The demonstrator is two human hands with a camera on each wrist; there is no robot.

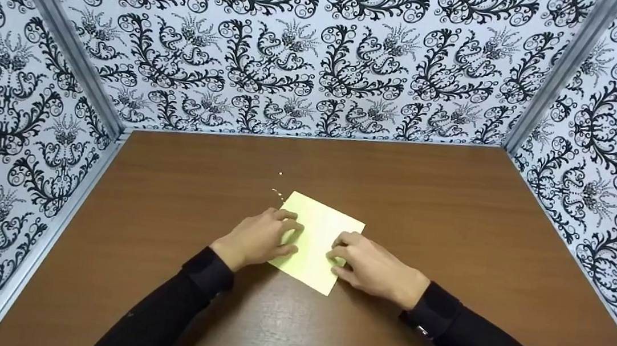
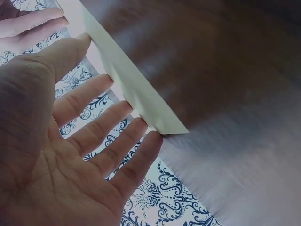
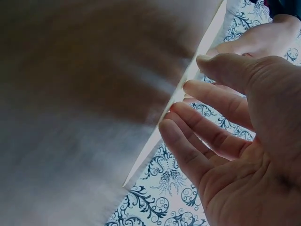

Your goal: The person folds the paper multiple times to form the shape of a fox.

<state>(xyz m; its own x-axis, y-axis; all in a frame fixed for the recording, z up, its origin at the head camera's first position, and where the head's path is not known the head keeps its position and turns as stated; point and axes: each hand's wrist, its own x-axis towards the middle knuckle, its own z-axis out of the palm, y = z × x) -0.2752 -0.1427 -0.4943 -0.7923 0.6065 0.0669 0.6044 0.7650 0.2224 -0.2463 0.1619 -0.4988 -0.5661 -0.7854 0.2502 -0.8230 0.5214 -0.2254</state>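
A pale yellow square sheet of paper [image 1: 315, 242] lies turned at an angle on the brown table. My left hand [image 1: 264, 237] rests over its left edge, fingertips and thumb touching the paper. In the left wrist view those fingers [image 2: 99, 127] are spread and slightly bent, with their tips along the sheet [image 2: 136, 89]. From the other side, my right hand [image 1: 373, 266] touches the right edge with bent fingers. The right wrist view has its fingertips and thumb at the thin edge of the sheet [image 3: 148, 153]. Neither hand grips the paper.
Small pale specks [image 1: 278, 194] dot the wooden table [image 1: 426, 197] beyond the sheet's upper left corner. Patterned black-and-white panels [image 1: 309, 53] with grey metal corner posts [image 1: 553, 78] enclose the back and both sides.
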